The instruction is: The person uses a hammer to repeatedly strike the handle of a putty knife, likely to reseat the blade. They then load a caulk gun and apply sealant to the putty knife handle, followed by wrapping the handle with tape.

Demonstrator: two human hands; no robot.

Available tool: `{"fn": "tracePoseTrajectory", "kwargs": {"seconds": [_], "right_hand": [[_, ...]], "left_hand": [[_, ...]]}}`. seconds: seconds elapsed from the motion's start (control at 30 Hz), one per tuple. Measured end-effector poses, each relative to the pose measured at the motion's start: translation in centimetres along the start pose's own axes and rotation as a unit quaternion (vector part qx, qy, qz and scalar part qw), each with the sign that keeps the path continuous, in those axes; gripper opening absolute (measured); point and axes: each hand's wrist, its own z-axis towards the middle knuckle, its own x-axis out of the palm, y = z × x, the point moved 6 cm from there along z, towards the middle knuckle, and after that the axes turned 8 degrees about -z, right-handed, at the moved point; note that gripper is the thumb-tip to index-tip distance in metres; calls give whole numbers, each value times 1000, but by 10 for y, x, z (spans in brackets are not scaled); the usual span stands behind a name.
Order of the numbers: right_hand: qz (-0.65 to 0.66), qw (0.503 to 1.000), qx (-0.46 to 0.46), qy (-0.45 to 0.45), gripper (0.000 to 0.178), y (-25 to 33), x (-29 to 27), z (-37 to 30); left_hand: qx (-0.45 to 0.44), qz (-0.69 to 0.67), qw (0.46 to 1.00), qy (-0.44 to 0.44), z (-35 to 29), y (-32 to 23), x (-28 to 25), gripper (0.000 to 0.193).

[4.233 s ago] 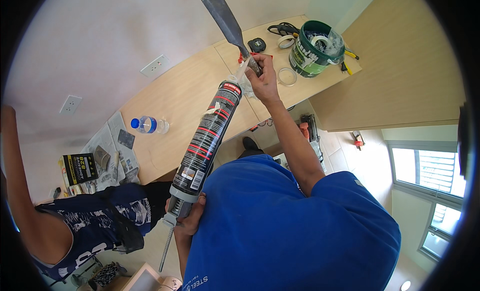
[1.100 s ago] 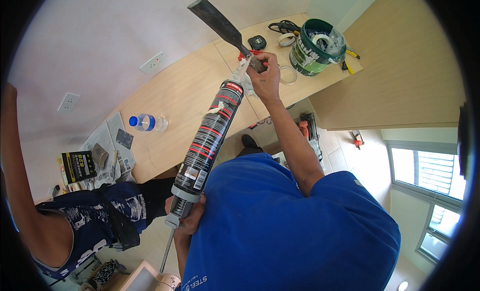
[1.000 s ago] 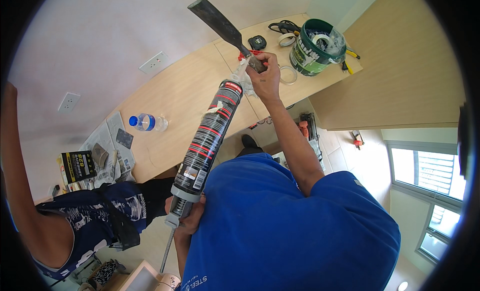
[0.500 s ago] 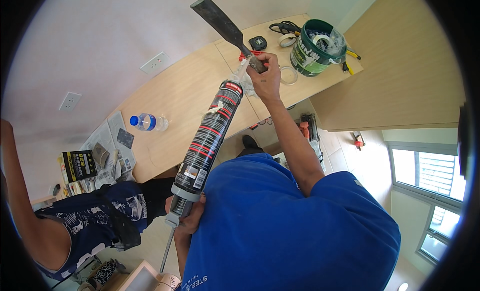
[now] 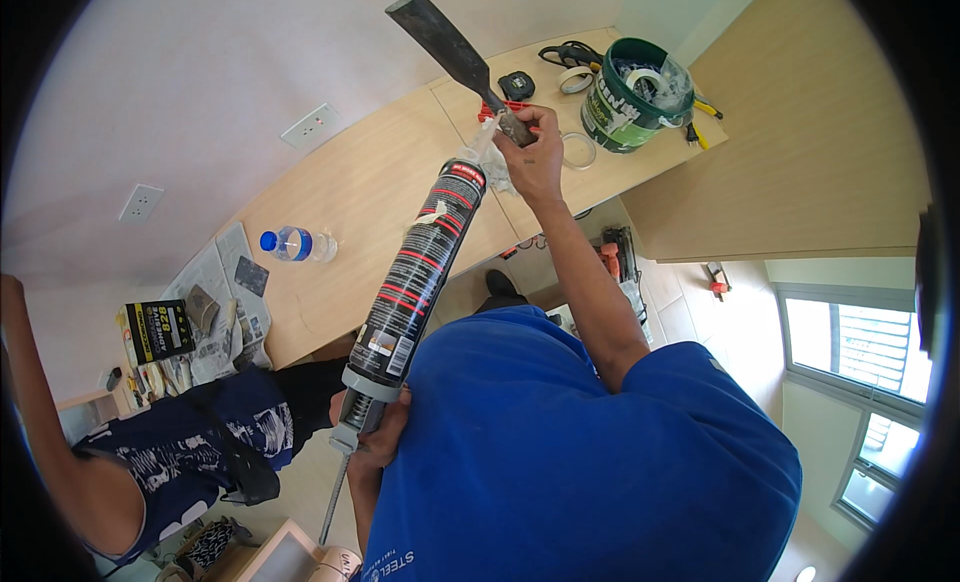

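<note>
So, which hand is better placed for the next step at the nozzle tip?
The right hand, probably: it holds the flat-bladed tool close to the nozzle. The left hand is farther back, busy holding the caulking gun.

Prob. a home rm under fit-out, w/ wall sockets (image 5: pixel 311 127), window (image 5: pixel 855 347), handheld caulk gun (image 5: pixel 410 282), plus tape meas. (image 5: pixel 517 85) & bucket (image 5: pixel 610 117) on wood counter (image 5: pixel 400 147)

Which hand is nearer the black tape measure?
Right. The right hand, gripping the flat-bladed tool, is just below the tape measure in view; the left hand is much farther down, at the rear of the caulking gun.
</note>
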Motion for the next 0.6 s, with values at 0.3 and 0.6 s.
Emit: {"fn": "tracePoseTrajectory", "kwargs": {"seconds": [0.3, 0.6], "right_hand": [[-12, 1000, -4, -5, 48, 3, 0, 0], [0, 1000, 9, 2, 48, 8, -3, 1]], "left_hand": [[-88, 0, 996, -17, -3, -10, 3, 23], [-61, 4, 998, -9, 2, -9, 2, 16]]}}
